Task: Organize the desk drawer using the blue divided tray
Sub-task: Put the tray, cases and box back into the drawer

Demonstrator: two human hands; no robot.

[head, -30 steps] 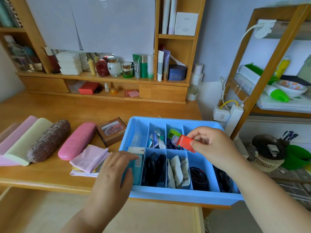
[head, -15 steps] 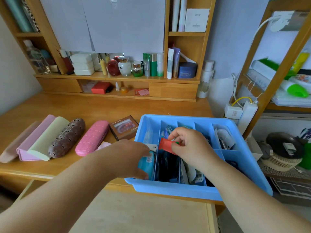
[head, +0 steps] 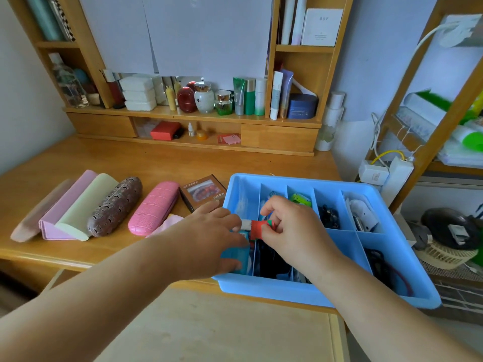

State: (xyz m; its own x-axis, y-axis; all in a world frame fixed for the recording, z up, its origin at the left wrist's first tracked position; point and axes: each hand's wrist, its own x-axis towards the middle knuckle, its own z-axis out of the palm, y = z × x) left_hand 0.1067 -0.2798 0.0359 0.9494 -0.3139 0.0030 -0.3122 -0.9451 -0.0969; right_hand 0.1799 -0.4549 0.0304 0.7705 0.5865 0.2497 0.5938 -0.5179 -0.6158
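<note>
Blue tray [head: 400, 296], pink case [head: 154, 207], brown patterned case [head: 115, 206], seemingly red tube [head: 258, 229]

We see a bright, evenly lit scene under soft daylight; its source cannot be determined. Shadows are faint and diffuse on the wooden surface [head: 156, 163]. We note no strong glare. Wide-angle distortion bends the shelf uprights [head: 431, 105] far right of the grips and stretches the forearms at the lower edge. Slight motion blur softens the green items [head: 470, 137] at the right edge; the centre is reasonably sharp.
</note>
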